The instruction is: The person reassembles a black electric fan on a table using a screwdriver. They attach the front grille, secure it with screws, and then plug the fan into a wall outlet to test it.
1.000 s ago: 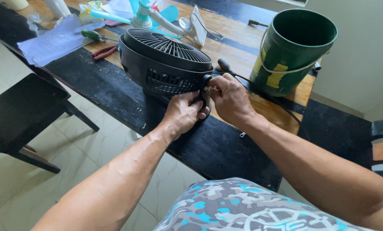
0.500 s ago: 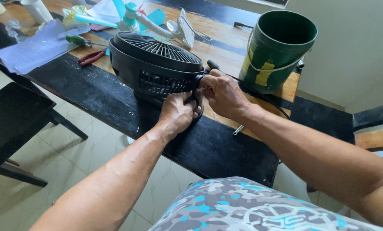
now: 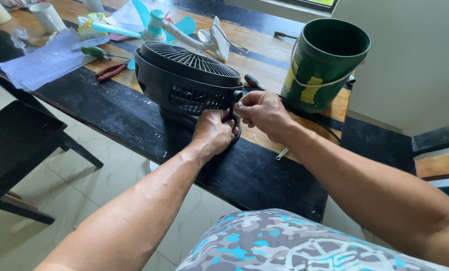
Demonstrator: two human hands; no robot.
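One black fan, one green bucket and one white mug stand on the table. Two hands work there: the left hand and the right hand. One green-handled screwdriver, one pair of red-handled pliers and one loose screw lie nearby.

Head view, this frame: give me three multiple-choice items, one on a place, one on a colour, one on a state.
1. Where is the bucket relative to the black fan?
A. to its right
B. on top of it
C. on the floor

2. What colour is the bucket?
A. red
B. green
C. white

3. How does the fan lie?
A. upright, grille toward the camera
B. inside the bucket
C. tipped, grille facing up

Key: 1 A, it stands on the table right of the fan. 2 B, dark green with a yellow patch. 3 C, the grille faces up while the left hand and right hand grip its side.
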